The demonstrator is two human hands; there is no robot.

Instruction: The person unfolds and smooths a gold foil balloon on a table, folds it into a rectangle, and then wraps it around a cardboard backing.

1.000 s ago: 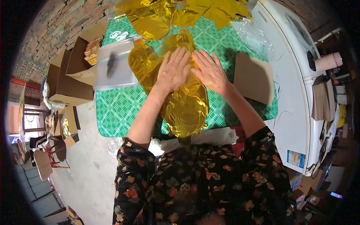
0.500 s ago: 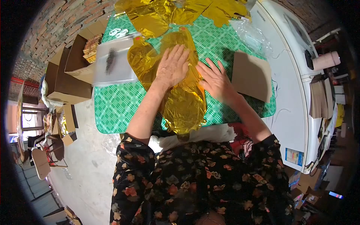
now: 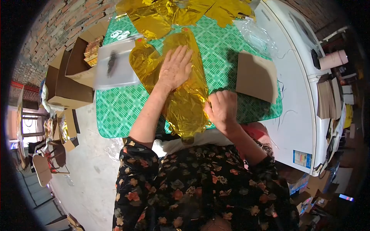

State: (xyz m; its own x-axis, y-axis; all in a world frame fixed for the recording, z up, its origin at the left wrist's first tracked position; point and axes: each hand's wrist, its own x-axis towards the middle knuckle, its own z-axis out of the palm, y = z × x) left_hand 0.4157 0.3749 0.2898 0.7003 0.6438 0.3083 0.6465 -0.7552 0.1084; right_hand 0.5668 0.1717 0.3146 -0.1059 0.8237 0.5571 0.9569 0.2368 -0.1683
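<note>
A flat gold foil balloon [image 3: 189, 104] with two long lobes lies on the green checked tablecloth [image 3: 115, 111], its lower end at the table's near edge. My left hand [image 3: 175, 69] rests flat on its upper part, fingers stretched out. At the balloon's right edge, low down, my right hand [image 3: 222, 109] is closed with the foil pinched between thumb and fingers. Small red marks show at the tips of the two lobes. More gold foil balloons [image 3: 189, 13] are heaped at the far side of the table.
A stack of clear plastic bags [image 3: 127, 73] lies to the left, near white rings [image 3: 120, 35]. Cardboard boxes [image 3: 71, 84] stand beyond the table's left edge. On the right are a brown cardboard sheet [image 3: 256, 77], crumpled clear plastic [image 3: 256, 36] and a white fridge [image 3: 295, 96].
My right hand has moved down toward me and closed on the balloon's right edge; before, its fingers were spread. My left hand stays flat on the foil.
</note>
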